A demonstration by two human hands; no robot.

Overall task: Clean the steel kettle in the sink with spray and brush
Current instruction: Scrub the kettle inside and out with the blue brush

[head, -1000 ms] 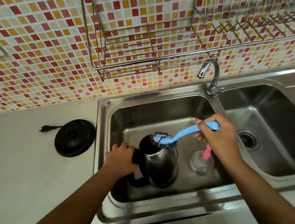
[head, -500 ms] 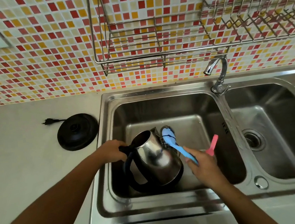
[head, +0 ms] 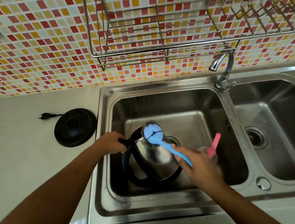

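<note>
A steel kettle (head: 155, 158) with a black handle and base lies tilted in the left basin of the sink (head: 162, 86), its mouth toward the back. My left hand (head: 110, 142) grips the top of its black handle. My right hand (head: 195, 164) holds a blue brush (head: 161, 140) by its handle. The brush's round head rests against the kettle's upper side near the rim. A clear spray bottle with a pink trigger (head: 214, 145) stands just right of my right hand, partly hidden by it.
The black kettle base (head: 75, 126) with its plug sits on the white counter left of the sink. A tap (head: 222, 71) stands between the two basins. A wire dish rack (head: 160, 34) hangs on the tiled wall above. The right basin (head: 282, 131) has a drain.
The kettle has gone from upright to tilted with its mouth toward the back. The brush head moved from the kettle's mouth to its outer side, near the rim. My right hand came nearer.
</note>
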